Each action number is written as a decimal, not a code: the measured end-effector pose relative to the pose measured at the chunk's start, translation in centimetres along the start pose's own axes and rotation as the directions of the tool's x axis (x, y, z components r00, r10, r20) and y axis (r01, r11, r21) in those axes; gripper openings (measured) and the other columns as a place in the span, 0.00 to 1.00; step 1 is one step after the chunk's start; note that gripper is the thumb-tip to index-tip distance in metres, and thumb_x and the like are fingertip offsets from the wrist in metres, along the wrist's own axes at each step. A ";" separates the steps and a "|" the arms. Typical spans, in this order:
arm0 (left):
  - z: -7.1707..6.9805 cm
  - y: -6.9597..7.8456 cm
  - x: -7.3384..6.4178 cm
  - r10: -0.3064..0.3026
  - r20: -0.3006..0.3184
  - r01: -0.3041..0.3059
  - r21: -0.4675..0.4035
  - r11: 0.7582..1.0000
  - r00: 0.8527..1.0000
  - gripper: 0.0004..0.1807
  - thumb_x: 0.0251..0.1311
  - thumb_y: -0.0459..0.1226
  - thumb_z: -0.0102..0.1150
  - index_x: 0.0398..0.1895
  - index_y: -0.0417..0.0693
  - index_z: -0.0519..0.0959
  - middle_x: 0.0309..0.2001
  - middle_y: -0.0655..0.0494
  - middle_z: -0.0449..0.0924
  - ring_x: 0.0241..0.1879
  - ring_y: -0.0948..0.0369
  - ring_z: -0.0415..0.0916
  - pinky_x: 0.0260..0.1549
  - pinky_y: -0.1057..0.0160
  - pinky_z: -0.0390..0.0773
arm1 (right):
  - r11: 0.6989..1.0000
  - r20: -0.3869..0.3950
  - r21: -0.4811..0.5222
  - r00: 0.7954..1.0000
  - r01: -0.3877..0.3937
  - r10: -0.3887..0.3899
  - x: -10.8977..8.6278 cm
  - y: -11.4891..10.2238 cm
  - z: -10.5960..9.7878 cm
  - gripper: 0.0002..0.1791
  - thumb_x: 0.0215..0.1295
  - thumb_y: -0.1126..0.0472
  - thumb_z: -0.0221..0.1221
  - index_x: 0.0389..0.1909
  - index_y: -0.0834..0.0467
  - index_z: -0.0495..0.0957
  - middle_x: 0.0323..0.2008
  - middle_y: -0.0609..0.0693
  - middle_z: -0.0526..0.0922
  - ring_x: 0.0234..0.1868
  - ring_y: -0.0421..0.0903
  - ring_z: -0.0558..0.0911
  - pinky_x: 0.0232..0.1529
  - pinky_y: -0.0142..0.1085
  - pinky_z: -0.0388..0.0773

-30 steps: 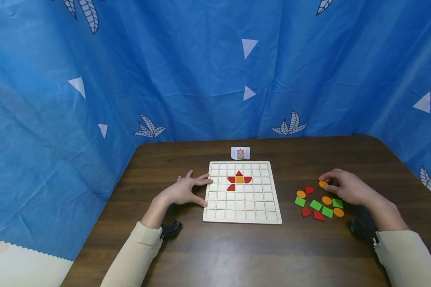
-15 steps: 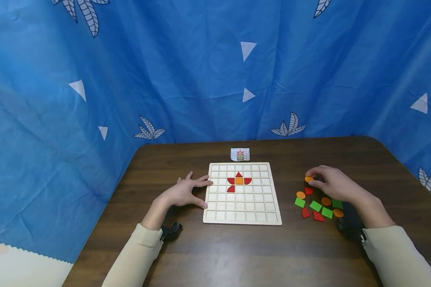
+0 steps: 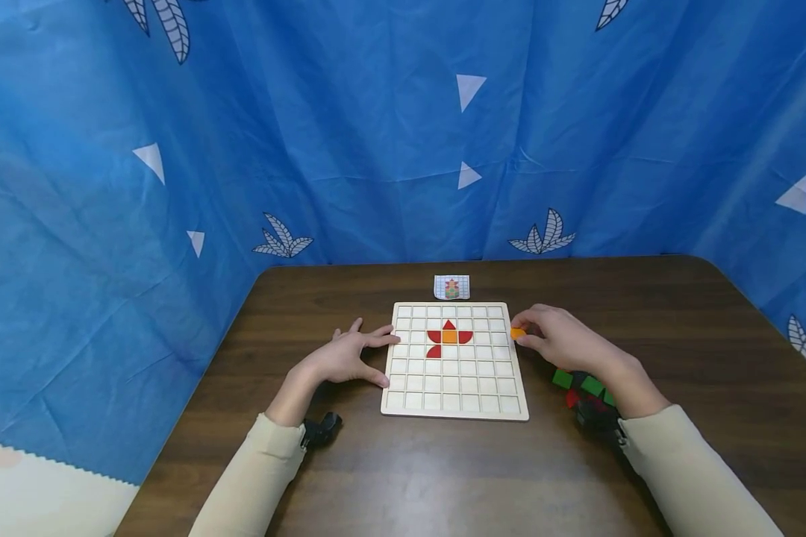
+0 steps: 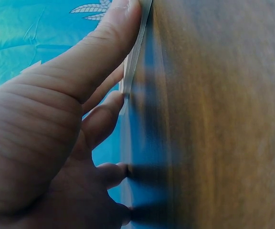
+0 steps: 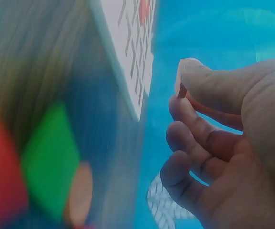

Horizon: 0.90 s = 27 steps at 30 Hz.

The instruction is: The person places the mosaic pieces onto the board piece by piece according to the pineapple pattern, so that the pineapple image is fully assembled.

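Observation:
A white gridded board [image 3: 457,384] lies on the table. On it are an orange square [image 3: 449,337], a red triangle [image 3: 449,325] above it, red rounded pieces on both sides, and another red rounded piece [image 3: 433,351] at lower left. My left hand [image 3: 341,359] touches the board's left edge, thumb and fingers spread. At the board's upper right edge, my right hand [image 3: 567,337] pinches an orange disc [image 3: 518,333] between thumb and finger. The right wrist view also shows the disc [image 5: 179,81], seen edge-on, with the other fingers loosely curled.
Green pieces [image 3: 562,378] and red pieces lie to the right of the board, partly hidden under my right arm. A small card [image 3: 451,288] with a printed coloured pattern lies behind the board. A blue curtain [image 3: 389,149] hangs beyond the brown table [image 3: 376,477].
My right hand has carried the orange disc leftwards from the loose pieces to the board's right edge. My left hand has stayed at the board's left edge.

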<state>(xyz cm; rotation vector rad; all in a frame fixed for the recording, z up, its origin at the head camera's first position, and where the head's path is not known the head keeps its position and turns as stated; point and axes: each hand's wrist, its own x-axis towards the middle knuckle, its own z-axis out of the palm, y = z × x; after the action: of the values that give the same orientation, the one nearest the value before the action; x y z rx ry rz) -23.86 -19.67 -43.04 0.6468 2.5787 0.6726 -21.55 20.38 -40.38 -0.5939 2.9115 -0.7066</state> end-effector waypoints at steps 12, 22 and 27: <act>0.0 0.1 0.0 -0.016 0.004 0.016 -0.010 1.000 1.000 0.46 0.50 0.55 0.78 0.75 0.69 0.70 0.82 0.64 0.55 0.83 0.38 0.28 0.72 0.24 0.29 | 0.997 0.062 0.027 0.995 0.076 -0.078 3.4 -4.8 3.0 0.17 0.67 0.60 0.69 0.55 0.59 0.84 0.51 0.53 0.86 0.49 0.50 0.80 0.57 0.48 0.82; -0.1 0.3 0.0 -0.011 0.012 0.011 -0.013 1.000 1.000 0.46 0.50 0.54 0.78 0.75 0.69 0.70 0.82 0.64 0.54 0.83 0.37 0.28 0.73 0.24 0.29 | 0.985 0.098 -0.009 0.980 0.174 -0.172 4.9 -6.2 5.1 0.12 0.67 0.62 0.67 0.50 0.59 0.85 0.40 0.48 0.82 0.41 0.45 0.76 0.47 0.41 0.77; 0.0 0.1 0.1 -0.022 0.008 0.022 -0.010 1.000 1.000 0.46 0.50 0.55 0.78 0.75 0.70 0.70 0.82 0.65 0.54 0.83 0.38 0.28 0.73 0.25 0.29 | 0.978 0.091 -0.030 0.975 0.207 -0.203 5.1 -6.6 5.3 0.11 0.66 0.63 0.68 0.48 0.59 0.85 0.39 0.48 0.82 0.40 0.45 0.76 0.47 0.41 0.77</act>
<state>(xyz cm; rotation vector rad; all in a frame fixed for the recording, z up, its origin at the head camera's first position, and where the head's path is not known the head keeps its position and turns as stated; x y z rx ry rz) -23.89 -19.54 -42.96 0.6157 2.5695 0.6743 -22.98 10.78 -42.07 -0.9162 2.8163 -0.6271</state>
